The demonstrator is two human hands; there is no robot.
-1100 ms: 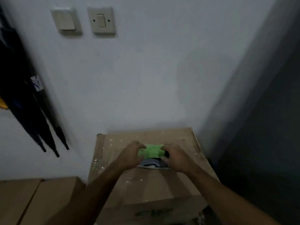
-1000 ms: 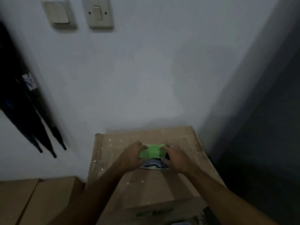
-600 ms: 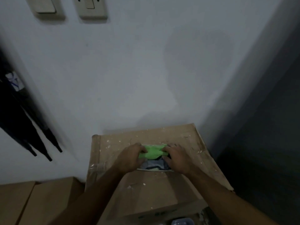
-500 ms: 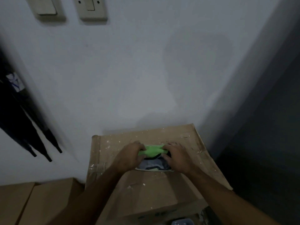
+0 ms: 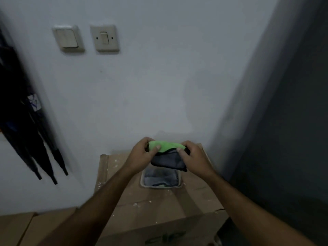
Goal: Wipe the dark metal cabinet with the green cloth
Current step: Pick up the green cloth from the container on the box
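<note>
The person is holding the green cloth (image 5: pixel 164 146) in both hands above the cardboard box (image 5: pixel 159 203), clear of its top. The left hand (image 5: pixel 142 154) is pinching the cloth's left end, with the thumb pressing on the green face and the fingers curling behind it. The right hand (image 5: pixel 192 157) is gripping the right end in the same manner, thumb on the near side, fingers wrapping over the top edge. Gripping at both ends is keeping the folded cloth stretched between the hands, which probably serves to open it out or refold it into a wiping pad.

The cloth is showing a green upper face and a grey underside hanging below, with a dark border along the edge. Directly beneath it, a small white tub (image 5: pixel 142 181) is sitting on the box top and is holding more bluish fabric; the tub appears to be serving as storage for the cloths.

The dark metal cabinet (image 5: pixel 292 139) is standing at the right, just beside the box, and neither hand is touching it. Wiping is therefore not yet under way; the step in hand is judged to be preparation of the cloth.

On the wall ahead, two light switches (image 5: pixel 104 38) are mounted side by side. Folded umbrellas (image 5: pixel 35 139) are hanging at the left.
</note>
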